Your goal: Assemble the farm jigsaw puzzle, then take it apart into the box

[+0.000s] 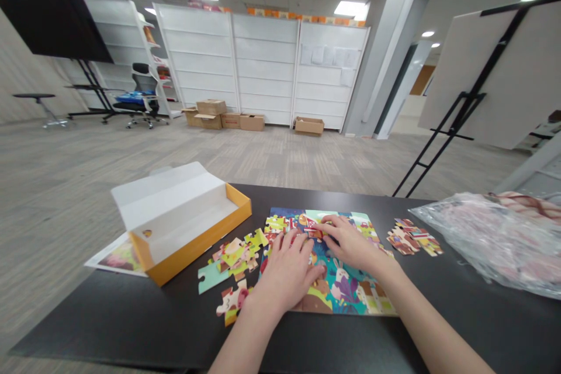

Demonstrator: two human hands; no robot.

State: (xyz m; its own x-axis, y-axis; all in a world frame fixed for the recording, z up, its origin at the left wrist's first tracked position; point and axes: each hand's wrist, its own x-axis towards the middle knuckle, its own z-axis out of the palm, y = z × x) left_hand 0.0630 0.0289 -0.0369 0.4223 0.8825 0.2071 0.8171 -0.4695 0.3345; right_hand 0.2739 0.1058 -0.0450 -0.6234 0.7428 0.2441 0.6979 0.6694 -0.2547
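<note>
A colourful jigsaw puzzle (346, 286) with animals and plants lies flat on the black table. My left hand (289, 272) rests palm down over its left part, fingers outstretched and slightly spread, hiding some of the picture. From the right, my right hand (353, 242) reaches over the upper middle, its fingertips bent around the edge of a red and white puzzle piece (312, 229). Whether that piece is fully seated I cannot tell. Loose puzzle pieces (236, 257) lie in an overlapping heap left of the puzzle, and a smaller group of puzzle pieces (412, 237) is to its right.
An open yellow box (199, 242) with a white inside stands at the table's left, over a printed sheet (116, 257). Crumpled clear plastic bags (495, 245) cover the right side. Beyond the table are cardboard boxes (210, 114), an office chair (142, 96) and an easel-like stand (456, 111).
</note>
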